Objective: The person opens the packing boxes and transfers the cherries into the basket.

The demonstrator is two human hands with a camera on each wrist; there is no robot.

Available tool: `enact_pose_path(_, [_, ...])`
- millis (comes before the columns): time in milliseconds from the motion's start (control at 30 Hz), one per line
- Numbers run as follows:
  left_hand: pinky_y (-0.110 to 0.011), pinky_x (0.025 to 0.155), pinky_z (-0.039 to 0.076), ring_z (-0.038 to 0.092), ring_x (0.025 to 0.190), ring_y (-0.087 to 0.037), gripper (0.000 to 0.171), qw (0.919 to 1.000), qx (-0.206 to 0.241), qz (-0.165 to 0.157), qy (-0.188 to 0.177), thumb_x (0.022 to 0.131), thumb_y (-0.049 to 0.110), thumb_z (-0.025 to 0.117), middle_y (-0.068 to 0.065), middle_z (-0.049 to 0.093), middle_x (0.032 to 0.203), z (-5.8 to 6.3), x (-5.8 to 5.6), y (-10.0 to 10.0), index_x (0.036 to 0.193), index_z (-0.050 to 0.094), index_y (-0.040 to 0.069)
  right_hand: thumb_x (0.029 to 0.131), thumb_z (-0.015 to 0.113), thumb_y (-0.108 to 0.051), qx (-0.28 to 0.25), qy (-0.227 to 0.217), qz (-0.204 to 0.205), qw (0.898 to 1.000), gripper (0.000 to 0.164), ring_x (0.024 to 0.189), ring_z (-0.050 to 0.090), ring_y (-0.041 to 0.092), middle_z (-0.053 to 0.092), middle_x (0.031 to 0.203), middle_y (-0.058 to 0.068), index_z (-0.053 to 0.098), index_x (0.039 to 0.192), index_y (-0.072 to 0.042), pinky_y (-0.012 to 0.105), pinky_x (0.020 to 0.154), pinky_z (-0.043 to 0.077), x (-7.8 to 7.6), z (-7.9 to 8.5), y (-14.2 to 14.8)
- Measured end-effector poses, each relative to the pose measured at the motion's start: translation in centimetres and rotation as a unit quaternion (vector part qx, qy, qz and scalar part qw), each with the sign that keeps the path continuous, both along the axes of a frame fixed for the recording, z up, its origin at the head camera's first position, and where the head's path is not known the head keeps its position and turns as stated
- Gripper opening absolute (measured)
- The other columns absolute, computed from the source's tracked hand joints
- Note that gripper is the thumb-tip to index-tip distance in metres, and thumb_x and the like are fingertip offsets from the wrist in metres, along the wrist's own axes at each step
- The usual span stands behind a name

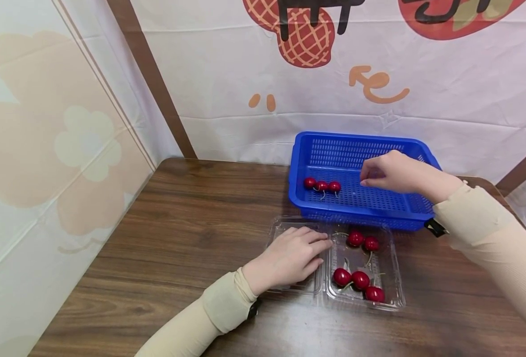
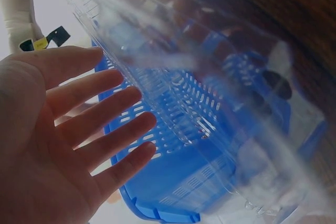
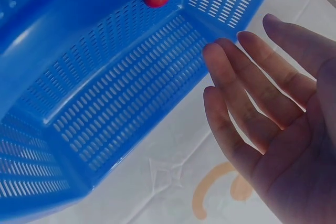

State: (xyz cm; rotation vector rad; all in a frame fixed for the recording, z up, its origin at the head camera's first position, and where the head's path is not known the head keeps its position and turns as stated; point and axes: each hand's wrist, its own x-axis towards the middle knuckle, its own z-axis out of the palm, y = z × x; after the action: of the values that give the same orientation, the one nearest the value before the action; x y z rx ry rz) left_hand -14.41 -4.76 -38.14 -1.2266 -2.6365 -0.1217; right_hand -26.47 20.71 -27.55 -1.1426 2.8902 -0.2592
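Note:
Above the right part of a blue basket (image 1: 365, 215) my right hand (image 1: 394, 171) hovers with its fingers loosely bent. The right wrist view shows that hand (image 3: 268, 98) with fingers apart and nothing between them. Three red cherries (image 1: 322, 186) with stems lie at the left of the basket floor. In front stands a clear plastic clamshell box (image 1: 399, 282), its lid laid out to the left. Several cherries (image 1: 360, 280) are in its right half. My left hand (image 1: 290, 258) lies over the lid half, fingers straight and spread, as the left wrist view also shows.
All of this stands on a dark wooden table (image 1: 164, 267). Right behind the basket hangs a printed cloth (image 1: 227, 134), and another cloth (image 1: 35, 163) runs along the left edge. The box sits close against the basket's near side.

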Motion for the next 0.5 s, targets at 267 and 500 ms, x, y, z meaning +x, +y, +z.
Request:
enact_pose_path(267, [-0.034,0.097,0.045,0.054,0.119,-0.016,0.037,1.0000,0.001,0.003,-0.007,0.092,0.032,0.058,0.002,0.060,0.129,0.1,0.1,0.0,0.127,0.061,0.019,0.086,0.070,-0.020,-0.002,0.004,0.003,1.000,0.005,0.070,0.062,0.009,0.070,0.081,-0.003,0.067,0.086,-0.016,0.035,0.067,0.055,0.8,0.0,1.0])
enact_pose_path(500, [-0.034,0.095,0.046,0.055,0.117,-0.016,0.037,0.9999,0.012,-0.005,0.002,0.091,0.030,0.060,0.001,0.061,0.127,0.0,0.0,0.0,0.126,0.062,0.019,0.085,0.071,-0.019,-0.015,0.018,0.010,1.000,0.005,0.072,0.065,0.009,0.070,0.082,-0.004,0.068,0.088,-0.016,0.034,0.069,0.056,2.2,-0.2,1.5])
